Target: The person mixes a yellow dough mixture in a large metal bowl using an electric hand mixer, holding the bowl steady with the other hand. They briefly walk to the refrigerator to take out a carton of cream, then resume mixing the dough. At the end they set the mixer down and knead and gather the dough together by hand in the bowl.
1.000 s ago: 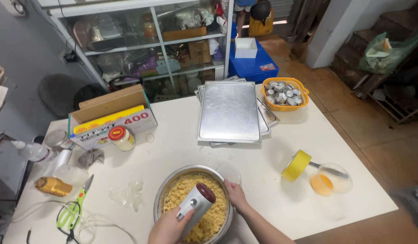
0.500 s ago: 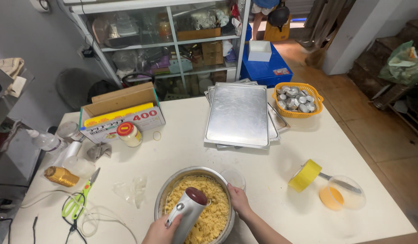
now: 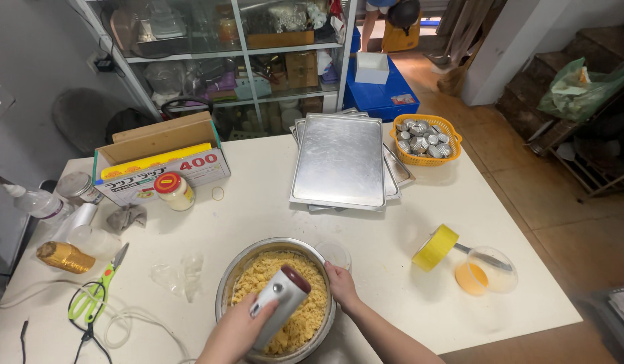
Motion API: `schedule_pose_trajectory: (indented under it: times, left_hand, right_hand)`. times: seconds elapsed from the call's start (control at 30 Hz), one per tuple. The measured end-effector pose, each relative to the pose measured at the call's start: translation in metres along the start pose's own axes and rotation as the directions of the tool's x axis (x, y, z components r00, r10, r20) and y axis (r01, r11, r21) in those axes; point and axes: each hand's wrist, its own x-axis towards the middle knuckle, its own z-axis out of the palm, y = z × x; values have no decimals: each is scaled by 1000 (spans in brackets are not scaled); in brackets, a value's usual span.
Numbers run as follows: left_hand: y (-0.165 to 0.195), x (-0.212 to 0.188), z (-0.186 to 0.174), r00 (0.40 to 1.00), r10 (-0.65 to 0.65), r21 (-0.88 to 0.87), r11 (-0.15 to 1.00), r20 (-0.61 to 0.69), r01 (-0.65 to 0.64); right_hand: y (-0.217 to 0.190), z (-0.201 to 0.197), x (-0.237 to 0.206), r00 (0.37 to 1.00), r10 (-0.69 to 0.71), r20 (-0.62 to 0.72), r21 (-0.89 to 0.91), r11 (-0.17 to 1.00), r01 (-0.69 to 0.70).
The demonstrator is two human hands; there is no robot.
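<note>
Comparing: against half a second ago, view nearer, hands placed as before
Left hand: fingers closed round hand mixer, its body tilted over the crumbs
Right hand: still curled on rim of steel bowl
Yellow crumbly mix: inside bowl, at table's near edge
Nearby: clear lid just beside right hand; crumpled plastic left of bowl

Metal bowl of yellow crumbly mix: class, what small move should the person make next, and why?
Probably press the hand mixer a little deeper into the yellow mix. The left hand holds it tilted over the mix, the right hand steadies the metal bowl at its rim, and the mix looks loose and crumbly.
</note>
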Motion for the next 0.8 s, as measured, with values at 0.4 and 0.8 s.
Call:
schedule_pose_trajectory:
  times: [0.4, 0.8]
  left_hand:
    - [46, 19, -6, 917, 344, 224, 928, -204, -298]
    - [1, -40, -85, 985, -117, 361, 920, -124, 155]
  right_hand:
    - [28, 10, 8, 996, -90, -20, -114, 990, 88]
    - [63, 36, -20, 998, -69, -4, -53, 996, 69]
